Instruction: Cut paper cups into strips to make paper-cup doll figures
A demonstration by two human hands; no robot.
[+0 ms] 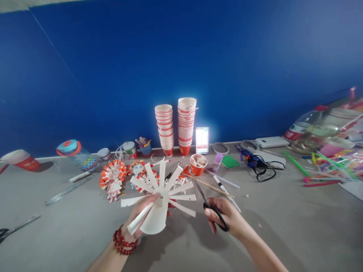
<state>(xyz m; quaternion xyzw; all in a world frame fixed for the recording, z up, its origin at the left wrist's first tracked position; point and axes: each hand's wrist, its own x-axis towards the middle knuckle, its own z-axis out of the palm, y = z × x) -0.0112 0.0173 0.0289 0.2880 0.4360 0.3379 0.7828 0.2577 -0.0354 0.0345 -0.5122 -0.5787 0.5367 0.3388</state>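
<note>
My left hand grips a paper cup whose wall is cut into strips that fan outward. One wide section at the bottom is uncut, and my thumb presses on the cup's middle. Some of the fingers are hidden behind it. To the right, my right hand holds black-handled scissors, their blades pointing up and left, apart from the cup. Behind the cup lie paper figures with red-and-white fringes, such as a paper doll.
Two stacks of paper cups stand against the blue wall. A red cup of scraps, a purple glue stick, and a marker lie beyond my right hand. Left are a ruler and other scissors. Straws pile up at right.
</note>
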